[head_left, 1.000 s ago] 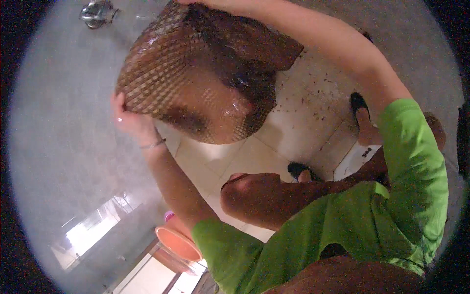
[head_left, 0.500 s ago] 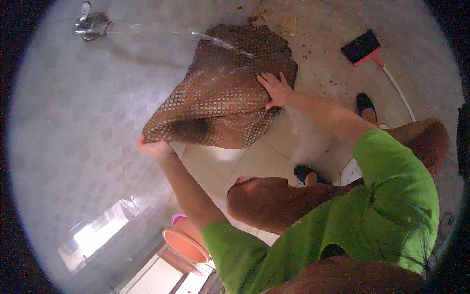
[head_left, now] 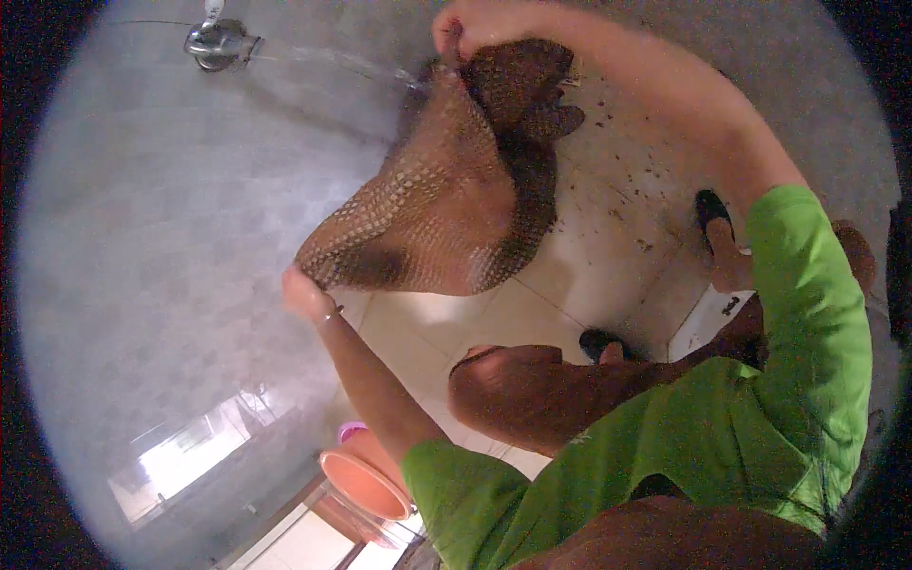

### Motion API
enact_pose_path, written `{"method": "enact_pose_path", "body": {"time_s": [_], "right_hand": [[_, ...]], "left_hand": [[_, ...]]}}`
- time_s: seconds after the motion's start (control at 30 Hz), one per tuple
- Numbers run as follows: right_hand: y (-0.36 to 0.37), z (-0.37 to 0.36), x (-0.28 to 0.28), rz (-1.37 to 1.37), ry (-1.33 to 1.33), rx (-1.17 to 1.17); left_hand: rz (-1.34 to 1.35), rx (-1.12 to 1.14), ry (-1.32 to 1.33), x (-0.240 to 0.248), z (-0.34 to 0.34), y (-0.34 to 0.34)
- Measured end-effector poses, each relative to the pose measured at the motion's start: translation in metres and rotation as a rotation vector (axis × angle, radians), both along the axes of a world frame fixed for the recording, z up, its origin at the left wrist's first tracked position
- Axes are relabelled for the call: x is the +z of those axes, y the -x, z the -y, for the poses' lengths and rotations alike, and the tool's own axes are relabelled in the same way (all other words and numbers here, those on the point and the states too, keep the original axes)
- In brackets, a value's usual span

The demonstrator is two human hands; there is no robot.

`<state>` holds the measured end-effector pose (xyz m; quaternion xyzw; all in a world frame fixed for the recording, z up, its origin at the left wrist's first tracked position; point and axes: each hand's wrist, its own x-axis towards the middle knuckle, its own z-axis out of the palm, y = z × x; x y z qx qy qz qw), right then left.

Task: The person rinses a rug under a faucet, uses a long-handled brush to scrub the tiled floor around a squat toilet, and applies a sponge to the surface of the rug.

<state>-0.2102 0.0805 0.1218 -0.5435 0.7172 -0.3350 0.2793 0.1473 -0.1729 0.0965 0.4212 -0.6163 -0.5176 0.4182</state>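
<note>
Pale tiled floor [head_left: 594, 271]; dark debris [head_left: 646, 246] scattered on it; black slippers [head_left: 596, 342] standing there.

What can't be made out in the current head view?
All in the head view:
Brown mat: underside hidden by its own folds.
Tap handle: end cut off by top edge.
Pink object: mostly behind orange basin.
Right hand: fingers blurred.
Floor specks: too small to identify.

Dim and grainy, with a black fisheye rim; a rectangular pane [head_left: 195, 461] glares white at lower left, pale sheen lights the floor tiles [head_left: 427, 328], and the right folds of the brown textured mat [head_left: 446, 214] sink into shadow
</note>
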Motion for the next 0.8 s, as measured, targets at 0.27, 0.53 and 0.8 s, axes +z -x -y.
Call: {"method": "enact_pose_path", "body": {"time_s": [0.27,0.53,0.8], "right_hand": [[-0.047,0.036,0.051,-0.001,0.237,0.011],[-0.025,-0.005,0.018,0.125,0.382,-0.159],[-0.031,-0.029,0.012,0.312,0.336,-0.447]], "left_hand": [[0.398,-0.850,0.517,0.015,-0.117,0.135],[0.232,-0.553,0.427,0.089,-0.133,0.144],[-0.487,-0.633,-0.389,0.093,-0.122,0.150]]}}
